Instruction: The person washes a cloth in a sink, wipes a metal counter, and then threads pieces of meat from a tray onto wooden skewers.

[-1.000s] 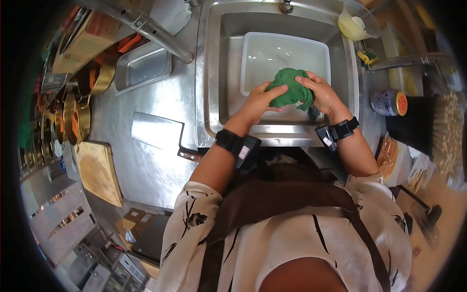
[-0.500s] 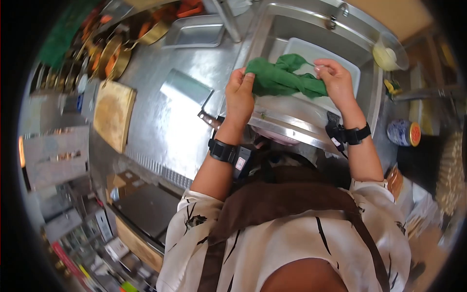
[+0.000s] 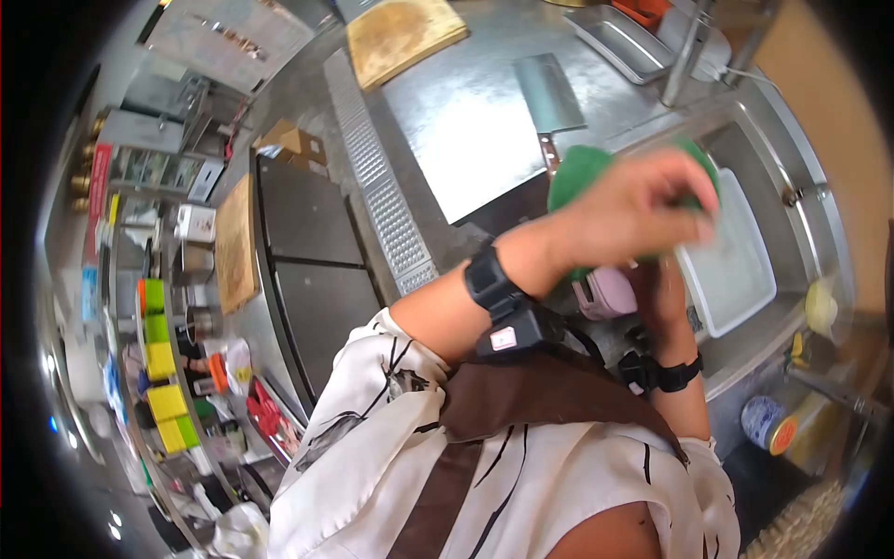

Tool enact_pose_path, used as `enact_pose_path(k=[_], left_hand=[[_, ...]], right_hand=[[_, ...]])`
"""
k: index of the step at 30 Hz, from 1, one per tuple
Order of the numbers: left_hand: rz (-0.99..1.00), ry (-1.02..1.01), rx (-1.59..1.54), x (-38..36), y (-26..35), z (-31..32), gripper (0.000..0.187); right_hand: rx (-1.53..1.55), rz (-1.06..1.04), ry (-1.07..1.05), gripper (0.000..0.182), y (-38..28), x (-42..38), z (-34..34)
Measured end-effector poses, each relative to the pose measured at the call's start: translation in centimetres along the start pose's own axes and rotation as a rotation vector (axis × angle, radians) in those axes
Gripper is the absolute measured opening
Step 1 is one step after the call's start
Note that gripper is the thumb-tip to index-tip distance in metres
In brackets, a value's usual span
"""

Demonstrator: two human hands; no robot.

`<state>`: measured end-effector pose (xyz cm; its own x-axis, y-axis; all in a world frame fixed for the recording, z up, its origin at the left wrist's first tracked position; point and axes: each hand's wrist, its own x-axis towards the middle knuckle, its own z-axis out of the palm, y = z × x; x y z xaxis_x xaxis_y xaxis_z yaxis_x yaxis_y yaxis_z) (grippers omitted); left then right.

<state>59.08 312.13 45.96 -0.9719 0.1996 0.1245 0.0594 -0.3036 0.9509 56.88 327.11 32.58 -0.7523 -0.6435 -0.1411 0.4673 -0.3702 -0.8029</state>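
Observation:
My left hand point(image 3: 643, 210), blurred by motion, has its fingers curled at the green cloth point(image 3: 577, 172), which shows on both sides of the hand. Below it, my right hand point(image 3: 661, 291) is partly covered by the left, and its fingers are hidden. Both hands are at the near left side of the metal sink point(image 3: 759, 130), where a white plastic tray point(image 3: 736, 279) lies. A cleaver point(image 3: 548, 93) rests on the steel counter just beyond the cloth, its handle toward my hands.
A wooden cutting board point(image 3: 405, 37) and a metal tray point(image 3: 619, 45) are at the back of the counter point(image 3: 456, 140). Left of me stands a dark-topped unit point(image 3: 317, 219). A blue-and-white jar point(image 3: 768, 424) is at the right, and a pink object point(image 3: 605, 293) is below my hands.
My view has turned left. The hands have come together, bringing the stretched green cloth from over the sink toward its near left side; the left hand now overlaps the right.

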Motion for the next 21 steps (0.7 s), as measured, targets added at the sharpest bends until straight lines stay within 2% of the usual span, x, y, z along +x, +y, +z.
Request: enact_pose_path(k=[1,2,5,6,9,10,12,14,16,17,18,19,20,21], left_hand=[[0.035,-0.179,0.175,-0.5,-0.6,0.2,0.022],[-0.11,-0.341,0.179,-1.3,-1.4,0.4,0.024],[-0.044,-0.319,0.034,-3.9,-2.6,-1.2,0.025],[-0.153,-0.261,-0.126,-5.1,-2.0,-2.5,0.022],[-0.18,-0.006,-0.805,-7.9,-4.2,-6.6,0.022],[0.016,-0.312,-0.926,-8.3,-8.9,-10.2,0.024],[0.305,-0.071,-0.42,-10.8,-10.9,-12.1,0.031],[0.419,0.318,0.029,-14.8,-10.5,-13.2,0.035],[0.351,0.469,-0.092,-16.7,-9.1,-14.8,0.04],[0.262,0.47,-0.295,-17.3,-7.6,-15.6,0.037],[0.178,0.489,-0.504,-17.9,-6.1,-16.5,0.035],[0.072,0.587,-0.243,-18.6,-4.1,-17.4,0.031],[0.035,0.751,0.077,-19.6,-3.8,-18.5,0.026],[0.005,0.766,-0.172,-21.6,-3.2,-19.8,0.024]], right_hand=[[0.001,-0.051,-0.159,0.066,-0.3,0.2,1.1],[0.01,-0.101,-0.319,0.067,-0.7,0.4,2.2],[0.099,-0.042,-0.286,0.067,-1.1,2.2,4.3],[0.128,-0.02,-0.272,0.067,-1.2,2.7,5.2],[0.004,-0.087,-0.233,0.044,0.2,2.1,9.0],[-0.084,-0.305,-0.386,0.039,3.2,4.4,10.6],[-0.179,-0.324,-0.417,0.03,5.3,6.6,14.0],[-0.192,0.088,-0.149,0.021,5.4,7.2,17.4],[-0.24,-0.012,-0.172,0.022,7.7,9.1,19.3],[-0.265,-0.063,-0.182,0.024,8.8,10.4,19.9],[-0.489,-0.22,-0.098,0.025,9.3,12.0,19.7],[-0.601,-0.343,0.017,0.026,8.6,13.2,20.3],[-0.568,-0.426,0.128,0.026,7.5,14.3,21.1],[-0.563,-0.537,0.166,0.026,6.7,15.6,21.2]])
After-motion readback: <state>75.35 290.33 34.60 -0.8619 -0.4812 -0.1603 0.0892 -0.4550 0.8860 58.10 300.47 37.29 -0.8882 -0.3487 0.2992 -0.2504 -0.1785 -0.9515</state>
